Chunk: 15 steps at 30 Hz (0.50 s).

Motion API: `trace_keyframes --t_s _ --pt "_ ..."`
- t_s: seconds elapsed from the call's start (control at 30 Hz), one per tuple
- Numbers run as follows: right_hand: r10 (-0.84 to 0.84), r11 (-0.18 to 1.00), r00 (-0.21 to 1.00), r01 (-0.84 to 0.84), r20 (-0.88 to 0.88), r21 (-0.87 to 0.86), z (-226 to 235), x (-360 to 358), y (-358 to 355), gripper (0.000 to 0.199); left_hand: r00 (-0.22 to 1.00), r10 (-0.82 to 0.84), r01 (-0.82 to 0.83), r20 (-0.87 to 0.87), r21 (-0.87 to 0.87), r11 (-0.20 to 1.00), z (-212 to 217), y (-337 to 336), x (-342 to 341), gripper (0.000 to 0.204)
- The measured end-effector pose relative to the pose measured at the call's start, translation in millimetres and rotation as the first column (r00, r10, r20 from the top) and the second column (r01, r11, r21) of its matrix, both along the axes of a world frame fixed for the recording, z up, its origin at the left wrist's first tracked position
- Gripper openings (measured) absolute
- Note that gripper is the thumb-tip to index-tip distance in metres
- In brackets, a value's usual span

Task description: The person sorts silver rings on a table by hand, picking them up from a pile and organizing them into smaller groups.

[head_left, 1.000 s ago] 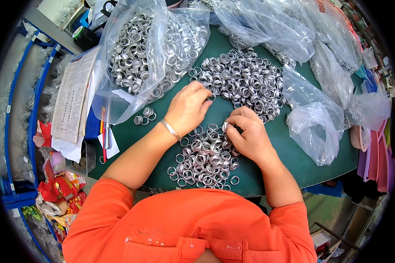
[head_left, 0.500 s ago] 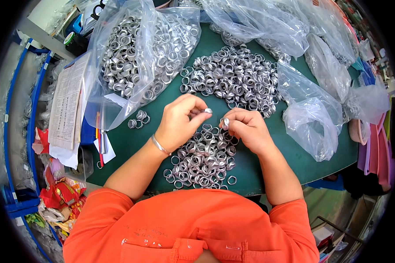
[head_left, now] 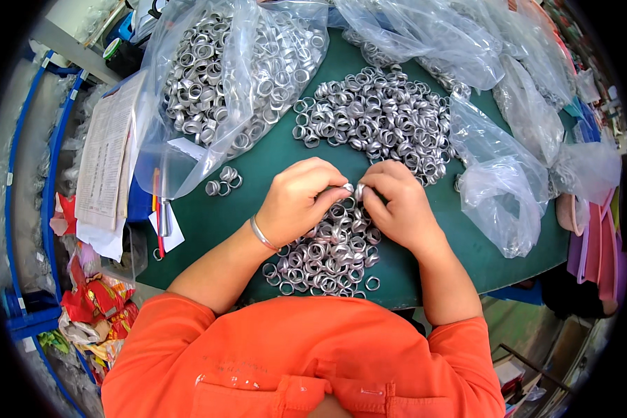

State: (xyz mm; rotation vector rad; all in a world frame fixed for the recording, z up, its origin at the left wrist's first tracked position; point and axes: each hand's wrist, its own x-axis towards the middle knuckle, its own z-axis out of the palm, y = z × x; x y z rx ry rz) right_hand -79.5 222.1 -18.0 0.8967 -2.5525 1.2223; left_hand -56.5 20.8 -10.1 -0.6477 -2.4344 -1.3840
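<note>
My left hand (head_left: 298, 198), a bracelet on its wrist, pinches a small silver metal ring (head_left: 347, 187) between thumb and forefinger. Opposite it, my right hand (head_left: 401, 205) pinches another metal ring (head_left: 359, 192). The two rings are close together; whether they touch I cannot tell. Directly below the hands lies a near pile of loose metal rings (head_left: 331, 254), partly hidden by my left hand. Beyond the fingers spreads a larger far pile of metal rings (head_left: 380, 115). A few rings (head_left: 224, 182) sit apart, left of my left hand.
A clear plastic bag full of rings (head_left: 209, 90) lies at the back left. More plastic bags (head_left: 505, 202) line the back and right of the green table (head_left: 481, 265). Printed papers (head_left: 104, 157), pens (head_left: 157, 209) and a blue rack (head_left: 45, 174) are on the left.
My hands have come together, bringing their rings from clearly apart to nearly meeting. The view has shifted slightly, so the table things appear a little further right.
</note>
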Motion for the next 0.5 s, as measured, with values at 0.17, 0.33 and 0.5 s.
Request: trace_keyframes --t_s 0.17,0.33,0.5 --pt "0.107 0.993 0.994 -0.106 -0.015 0.057 3 2 -3 0.014 0.999 -0.037 0.035 -0.008 -0.209 0.977 -11 -5 -5 0.014" --pt "-0.038 0.998 0.989 0.046 -0.141 0.051 2 -2 -5 0.017 0.997 -0.076 0.07 -0.008 -0.295 0.953 -14 -9 -7 0.02" --pt "-0.181 0.942 0.888 0.28 -0.423 0.185 15 -34 2 0.021 0.995 0.091 -0.096 -0.029 -0.293 0.951 -7 -26 -22 0.018"
